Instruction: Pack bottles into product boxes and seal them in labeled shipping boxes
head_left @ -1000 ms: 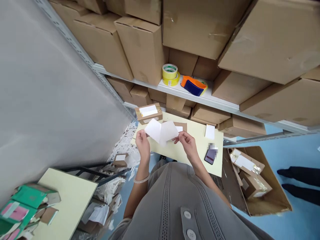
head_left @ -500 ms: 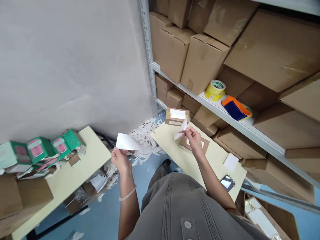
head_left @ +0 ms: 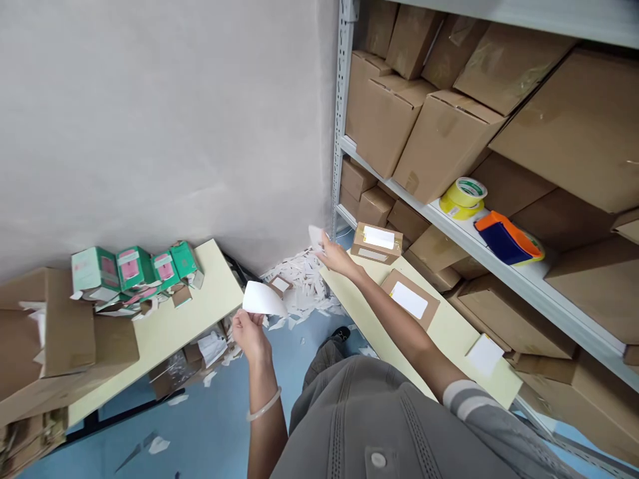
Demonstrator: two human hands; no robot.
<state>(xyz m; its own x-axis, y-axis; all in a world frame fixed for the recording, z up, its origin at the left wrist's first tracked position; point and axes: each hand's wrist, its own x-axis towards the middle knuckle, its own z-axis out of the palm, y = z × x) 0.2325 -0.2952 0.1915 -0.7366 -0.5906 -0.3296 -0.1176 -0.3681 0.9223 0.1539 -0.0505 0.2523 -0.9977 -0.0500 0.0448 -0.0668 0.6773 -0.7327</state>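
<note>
My left hand is closed, pinching the lower left edge of a curled white paper sheet over the gap between the two tables. My right hand is stretched forward past the table's left corner, fingers closed on a smaller, thin white paper piece. Beneath my right forearm lies a flat brown cardboard box with a white label on its top. Beyond it, at the far end of the right table, stands another labelled carton.
White paper scraps pile on the floor against the wall. Green cartons and a large open box occupy the left table. Shelving on the right holds cardboard boxes, yellow tape rolls and an orange-blue tape dispenser.
My right hand has swung left and forward with its paper, off the labelled box toward the scrap pile. My left hand still holds its sheet. The view has turned slightly left.
</note>
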